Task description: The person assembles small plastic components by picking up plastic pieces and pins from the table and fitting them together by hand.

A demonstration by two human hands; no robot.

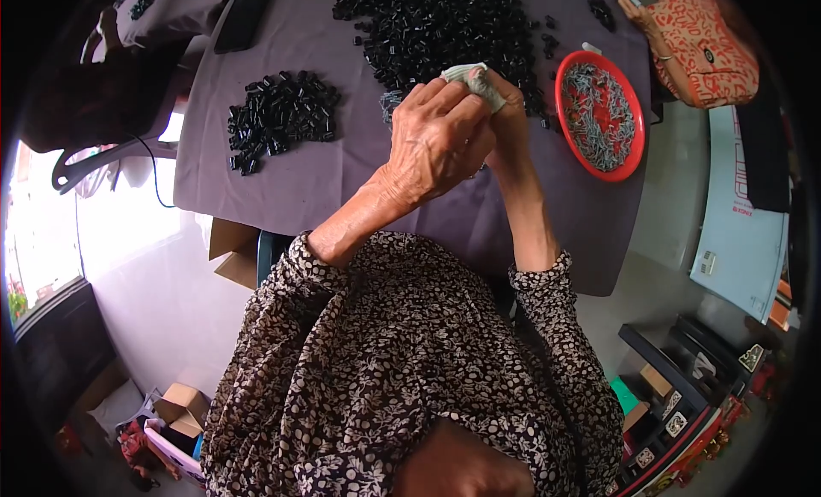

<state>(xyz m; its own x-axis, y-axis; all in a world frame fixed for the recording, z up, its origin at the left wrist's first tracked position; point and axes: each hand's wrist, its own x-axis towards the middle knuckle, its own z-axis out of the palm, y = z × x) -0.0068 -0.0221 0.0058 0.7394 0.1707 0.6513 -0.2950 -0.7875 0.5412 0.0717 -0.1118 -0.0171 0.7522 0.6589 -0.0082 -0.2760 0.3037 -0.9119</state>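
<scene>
My left hand [438, 138] is closed, its fingers curled and pressed against my right hand over the table. Much of my right hand [508, 121] lies behind the left; its visible fingers are bent inward. Pale ribbed cloth [487, 91] wraps around a digit where the hands meet. Whatever sits between the fingers is hidden. Just beyond the hands spreads a big heap of small glossy black parts [428, 26]. A smaller pile of the same black parts [282, 116] lies to the left. Small grey metal pieces [391, 102] show beside my left knuckles.
On the right stands a red oval tray [637, 146] of small grey metal pieces. A dark phone [244, 18] lies at the far left of the purple-grey tablecloth [282, 189]. Another person's hand [637, 14] is at the far right, near an orange patterned bag [705, 48].
</scene>
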